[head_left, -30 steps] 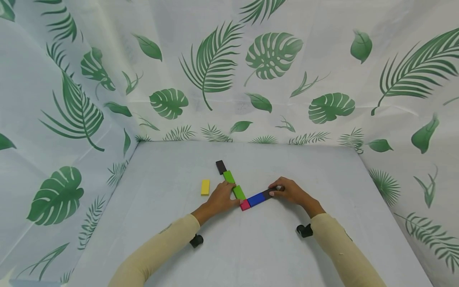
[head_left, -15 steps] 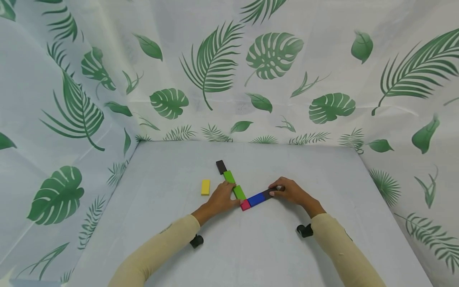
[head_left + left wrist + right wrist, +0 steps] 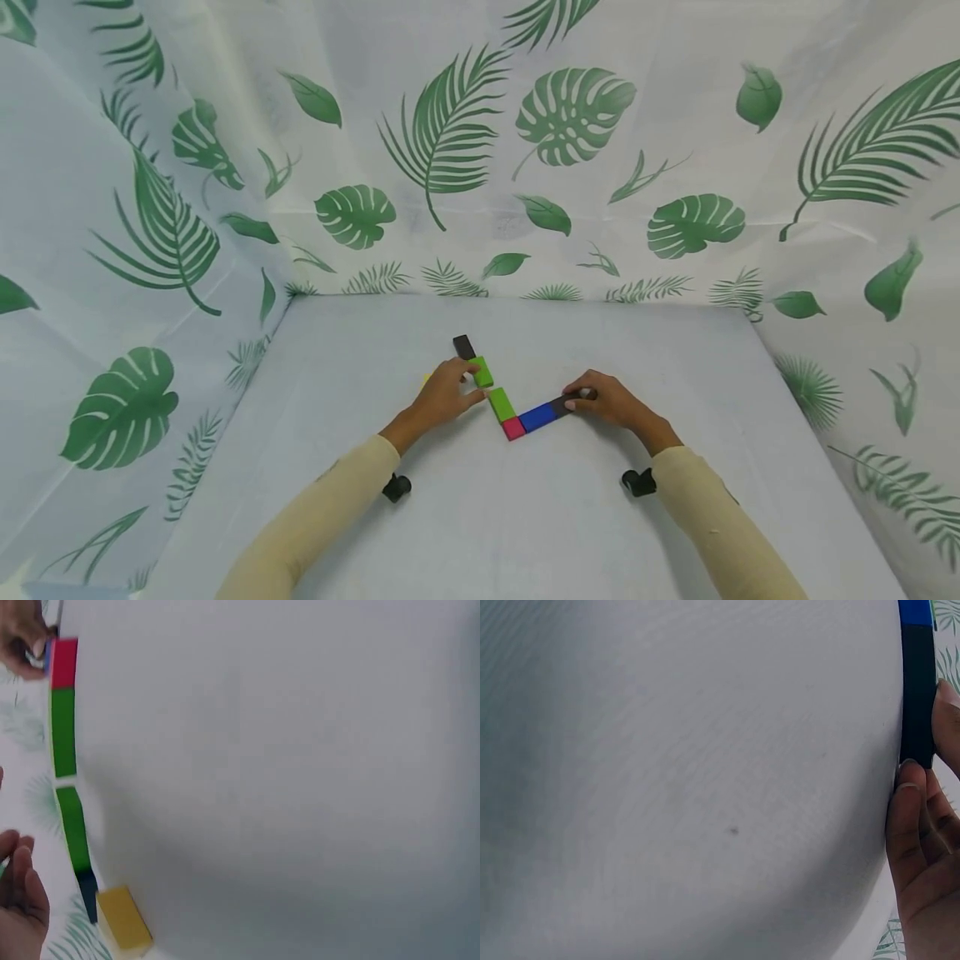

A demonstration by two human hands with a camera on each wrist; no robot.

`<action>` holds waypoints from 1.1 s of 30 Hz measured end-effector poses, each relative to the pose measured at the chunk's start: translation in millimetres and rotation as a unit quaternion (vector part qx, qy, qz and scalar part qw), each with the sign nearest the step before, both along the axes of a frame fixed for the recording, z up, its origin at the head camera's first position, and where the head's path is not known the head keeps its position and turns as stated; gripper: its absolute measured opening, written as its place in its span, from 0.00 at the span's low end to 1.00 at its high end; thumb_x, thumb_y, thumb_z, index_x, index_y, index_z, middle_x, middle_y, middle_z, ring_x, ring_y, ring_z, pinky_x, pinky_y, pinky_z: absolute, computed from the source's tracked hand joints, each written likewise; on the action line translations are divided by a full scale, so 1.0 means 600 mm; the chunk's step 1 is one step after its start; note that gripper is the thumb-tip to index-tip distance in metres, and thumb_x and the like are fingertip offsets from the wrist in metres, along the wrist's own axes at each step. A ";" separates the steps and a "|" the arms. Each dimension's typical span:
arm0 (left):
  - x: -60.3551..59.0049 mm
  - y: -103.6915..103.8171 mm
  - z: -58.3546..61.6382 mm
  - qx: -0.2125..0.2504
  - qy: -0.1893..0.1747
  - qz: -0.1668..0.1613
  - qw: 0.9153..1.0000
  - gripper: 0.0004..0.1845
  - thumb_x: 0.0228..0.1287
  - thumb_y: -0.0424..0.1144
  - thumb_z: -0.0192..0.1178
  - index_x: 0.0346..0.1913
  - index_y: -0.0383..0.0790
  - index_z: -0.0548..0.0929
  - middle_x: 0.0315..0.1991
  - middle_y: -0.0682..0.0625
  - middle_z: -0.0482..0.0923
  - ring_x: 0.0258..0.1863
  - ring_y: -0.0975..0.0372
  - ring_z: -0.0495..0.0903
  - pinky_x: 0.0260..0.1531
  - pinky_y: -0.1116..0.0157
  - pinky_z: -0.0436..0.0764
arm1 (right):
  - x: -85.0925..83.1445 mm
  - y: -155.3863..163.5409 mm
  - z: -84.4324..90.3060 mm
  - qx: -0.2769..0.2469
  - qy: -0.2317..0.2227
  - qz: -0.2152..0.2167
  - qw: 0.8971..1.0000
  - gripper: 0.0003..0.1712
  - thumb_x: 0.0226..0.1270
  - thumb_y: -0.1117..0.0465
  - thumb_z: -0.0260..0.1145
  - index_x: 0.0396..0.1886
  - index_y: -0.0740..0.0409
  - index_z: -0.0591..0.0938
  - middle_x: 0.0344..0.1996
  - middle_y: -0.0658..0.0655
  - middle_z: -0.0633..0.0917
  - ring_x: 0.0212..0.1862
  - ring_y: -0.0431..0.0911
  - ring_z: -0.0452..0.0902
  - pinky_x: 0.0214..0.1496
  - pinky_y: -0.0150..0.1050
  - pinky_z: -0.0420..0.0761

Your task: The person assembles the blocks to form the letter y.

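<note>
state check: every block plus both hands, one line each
far black block: flat, far end of the left row
far green block: flat, left hand touches it
near green block: flat, small gap from far green
pink block: flat, at the corner
blue block: flat, beside pink
near black block: flat, right hand pinches it
yellow block: flat, apart from the row

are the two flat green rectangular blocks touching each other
Apart. The left wrist view shows a pale gap between the nearer green block and the farther green block.

Long cream sleeves (image 3: 322, 508), black wrist-mounted cameras (image 3: 395, 487) underneath.
</note>
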State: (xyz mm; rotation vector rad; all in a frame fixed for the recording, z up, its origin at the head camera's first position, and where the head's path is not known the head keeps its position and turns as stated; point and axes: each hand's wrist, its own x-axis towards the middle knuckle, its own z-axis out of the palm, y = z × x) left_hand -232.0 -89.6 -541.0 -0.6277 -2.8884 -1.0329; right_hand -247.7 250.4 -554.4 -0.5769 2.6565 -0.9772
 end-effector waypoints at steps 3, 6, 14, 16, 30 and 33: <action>-0.017 -0.013 0.001 -0.002 -0.007 -0.017 1.000 0.26 0.65 0.48 0.68 0.60 0.37 0.80 0.53 0.46 0.81 0.50 0.55 0.78 0.51 0.57 0.79 | 0.002 0.001 0.000 0.000 -0.003 -0.003 1.000 0.15 0.66 0.56 0.72 0.51 0.53 0.87 0.45 0.54 0.83 0.39 0.43 0.73 0.44 0.39 0.75; -0.033 -0.024 0.001 -0.013 -0.022 -0.030 0.999 0.27 0.64 0.50 0.69 0.62 0.39 0.80 0.55 0.48 0.81 0.53 0.55 0.75 0.54 0.56 0.77 | 0.002 0.001 -0.001 0.000 -0.006 0.001 1.000 0.16 0.66 0.56 0.71 0.52 0.53 0.86 0.46 0.55 0.83 0.40 0.43 0.74 0.45 0.39 0.75; -0.067 -0.035 -0.001 -0.083 -0.023 -0.051 0.995 0.34 0.60 0.56 0.71 0.66 0.44 0.77 0.63 0.49 0.77 0.60 0.52 0.69 0.62 0.46 0.66 | 0.004 0.000 0.003 0.002 -0.007 -0.002 1.000 0.15 0.66 0.57 0.71 0.52 0.53 0.86 0.46 0.55 0.83 0.41 0.44 0.75 0.46 0.40 0.76; -0.074 -0.034 -0.001 -0.109 -0.025 -0.057 0.992 0.37 0.59 0.58 0.70 0.68 0.45 0.75 0.66 0.48 0.75 0.63 0.50 0.67 0.63 0.45 0.64 | 0.003 0.000 0.004 0.002 -0.007 -0.003 1.000 0.15 0.66 0.57 0.72 0.52 0.53 0.87 0.46 0.54 0.83 0.41 0.44 0.75 0.46 0.40 0.76; -0.103 -0.022 -0.006 -0.222 -0.007 -0.092 0.971 0.43 0.55 0.67 0.68 0.70 0.48 0.74 0.69 0.51 0.71 0.67 0.51 0.63 0.64 0.48 0.61 | 0.002 0.001 0.003 0.008 -0.007 -0.002 1.000 0.15 0.66 0.57 0.71 0.52 0.53 0.86 0.46 0.54 0.82 0.41 0.43 0.74 0.46 0.40 0.75; -0.102 -0.020 -0.003 -0.228 -0.005 -0.098 0.969 0.42 0.56 0.66 0.68 0.69 0.46 0.75 0.68 0.50 0.70 0.67 0.51 0.63 0.65 0.48 0.61 | 0.002 0.002 0.004 0.011 -0.007 -0.004 1.000 0.15 0.66 0.57 0.71 0.52 0.52 0.86 0.47 0.54 0.82 0.41 0.43 0.74 0.46 0.40 0.75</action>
